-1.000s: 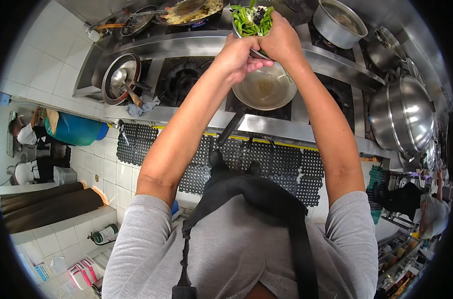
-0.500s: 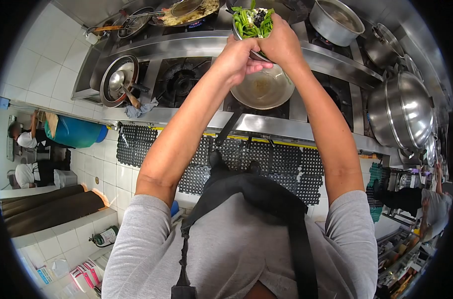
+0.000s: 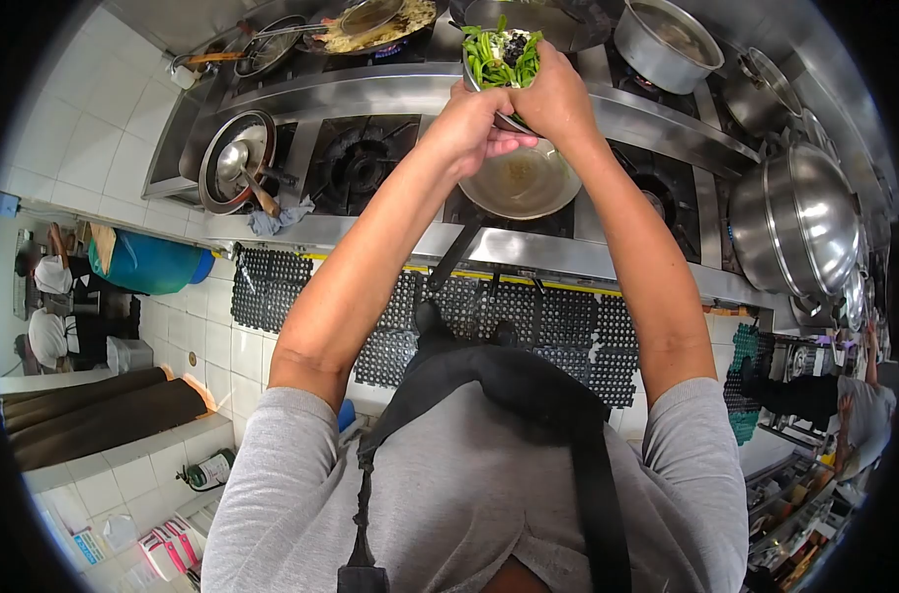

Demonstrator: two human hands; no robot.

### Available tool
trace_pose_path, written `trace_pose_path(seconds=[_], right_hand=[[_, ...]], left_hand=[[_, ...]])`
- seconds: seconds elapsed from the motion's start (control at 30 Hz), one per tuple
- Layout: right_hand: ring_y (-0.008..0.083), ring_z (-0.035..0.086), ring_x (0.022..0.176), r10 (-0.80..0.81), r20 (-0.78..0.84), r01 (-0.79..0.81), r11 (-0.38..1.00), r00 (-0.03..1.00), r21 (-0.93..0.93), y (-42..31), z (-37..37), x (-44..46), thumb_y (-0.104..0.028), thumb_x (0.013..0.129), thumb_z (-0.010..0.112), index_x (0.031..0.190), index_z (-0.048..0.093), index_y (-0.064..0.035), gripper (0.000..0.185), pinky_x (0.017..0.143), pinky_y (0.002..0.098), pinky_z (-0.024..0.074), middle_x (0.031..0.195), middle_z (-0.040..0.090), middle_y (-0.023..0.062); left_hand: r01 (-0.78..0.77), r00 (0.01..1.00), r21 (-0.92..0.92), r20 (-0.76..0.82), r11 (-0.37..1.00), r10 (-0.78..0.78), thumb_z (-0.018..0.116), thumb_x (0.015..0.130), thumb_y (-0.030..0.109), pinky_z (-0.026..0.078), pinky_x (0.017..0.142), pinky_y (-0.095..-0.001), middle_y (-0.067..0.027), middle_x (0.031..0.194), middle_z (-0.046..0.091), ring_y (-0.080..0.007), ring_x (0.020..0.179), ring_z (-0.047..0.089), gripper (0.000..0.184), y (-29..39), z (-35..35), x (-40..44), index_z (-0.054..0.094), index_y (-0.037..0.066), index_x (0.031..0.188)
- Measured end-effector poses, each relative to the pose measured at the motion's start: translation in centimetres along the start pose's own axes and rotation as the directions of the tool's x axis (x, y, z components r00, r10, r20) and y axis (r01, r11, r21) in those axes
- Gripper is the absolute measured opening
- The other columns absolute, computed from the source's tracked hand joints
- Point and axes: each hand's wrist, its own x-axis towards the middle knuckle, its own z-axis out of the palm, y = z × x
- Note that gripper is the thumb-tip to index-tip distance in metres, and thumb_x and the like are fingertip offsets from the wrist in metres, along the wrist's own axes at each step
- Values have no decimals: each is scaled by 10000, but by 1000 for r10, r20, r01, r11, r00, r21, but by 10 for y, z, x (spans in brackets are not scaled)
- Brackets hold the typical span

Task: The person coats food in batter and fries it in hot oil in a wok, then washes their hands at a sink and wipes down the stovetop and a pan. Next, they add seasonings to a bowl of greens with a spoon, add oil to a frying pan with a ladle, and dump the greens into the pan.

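Note:
Both my hands hold a metal bowl (image 3: 472,75) up above the stove. Green cut leaves (image 3: 489,61) fill it, with a white and dark topping (image 3: 515,44) at the top right. My left hand (image 3: 471,130) is closed on the bowl's lower left side, its fingers reaching underneath. Wrapped round the right side is my right hand (image 3: 555,96), whose fingertips are partly hidden. Just below the hands, a frying pan (image 3: 522,193) with a thin film on its bottom rests on a front burner, its dark handle pointing towards me.
Left of the pan are a bare burner (image 3: 359,166) and a pan with a ladle (image 3: 231,160). A pan of food (image 3: 375,30) and a pot (image 3: 667,44) stand on the back row. A large domed steel vessel (image 3: 800,222) is at right. Other people work at both sides.
The bowl and my hands have sunk very slightly; my grip looks the same. At the far left, the other people have shifted a little.

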Motion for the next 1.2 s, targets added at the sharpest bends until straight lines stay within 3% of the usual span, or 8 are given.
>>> trace_pose_path(seconds=[0.5, 0.6, 0.7, 0.83, 0.9, 0.97, 1.07, 1.2], right_hand=[[427, 628, 1102, -40, -42, 41, 999, 998, 1, -5, -4, 13, -256, 648, 828, 1259, 557, 34, 729, 937, 465, 525, 1169, 641, 252], [438, 622, 1095, -41, -33, 42, 999, 999, 31, -6, -6, 10, -246, 670, 821, 1249, 554, 25, 693, 929, 478, 523, 1161, 636, 256], [456, 615, 1081, 15, -15, -14, 999, 1000, 39, 2, 6, -4, -228, 700, 806, 1257, 544, 11, 661, 928, 492, 518, 1150, 632, 253], [466, 594, 1107, 94, 2, -94, 989, 996, 117, 26, 27, -30, -176, 709, 818, 1222, 553, 21, 609, 936, 504, 491, 1166, 633, 273], [462, 587, 1119, 96, 12, -96, 993, 995, 75, 51, 43, -45, -175, 718, 796, 1290, 515, -5, 659, 936, 503, 501, 1207, 601, 259], [458, 579, 1132, 130, 54, -132, 991, 990, 34, 63, 49, -56, -171, 722, 784, 1336, 487, -17, 700, 946, 498, 503, 1237, 580, 250], [454, 574, 1149, 226, 171, -220, 974, 959, -52, 76, 56, -71, -179, 717, 798, 1361, 470, -6, 742, 971, 491, 494, 1248, 577, 258], [422, 554, 1221, 301, 315, -249, 949, 900, -194, 107, 76, -90, -251, 706, 858, 1450, 390, 1, 914, 1014, 470, 481, 1315, 546, 263]], left_hand=[[-71, 996, 68, 58, 995, 67, 527, 872, 41, 587, 495, -297, -277, 1107, 577, -330, 722, 738, 542, 17, -4, 3, 218, -14, 1314], [-69, 997, 111, -16, 991, 71, 513, 871, 32, 568, 452, -295, -271, 1059, 609, -313, 678, 733, 577, 18, -1, 1, 200, -19, 1353], [59, 989, 249, -144, 967, -23, 502, 887, 37, 544, 411, -298, -262, 979, 643, -285, 599, 713, 585, 3, -7, 17, 196, -19, 1382], [37, 933, 445, -336, 895, 128, 544, 911, 107, 546, 432, -363, -255, 954, 669, -281, 509, 678, 612, -31, -1, 18, 248, -47, 1425], [92, 906, 668, -364, 739, 216, 576, 883, 103, 592, 813, -472, -323, 1216, 604, -474, 839, 713, 674, -56, -16, 36, 260, -18, 1466], [171, 853, 877, -360, 449, 378, 624, 859, 98, 559, 893, -514, -386, 1419, 413, -530, 965, 669, 762, -74, -19, 39, 230, 23, 1506], [215, 875, 930, -319, 299, 365, 662, 836, 78, 574, 860, -499, -408, 1513, 228, -519, 950, 678, 843, -83, -21, 48, 193, 62, 1536], [221, 896, 969, -246, 108, 371, 745, 765, 51, 593, 819, -460, -414, 1529, 172, -481, 940, 698, 977, -84, -29, 58, 167, 78, 1553]])
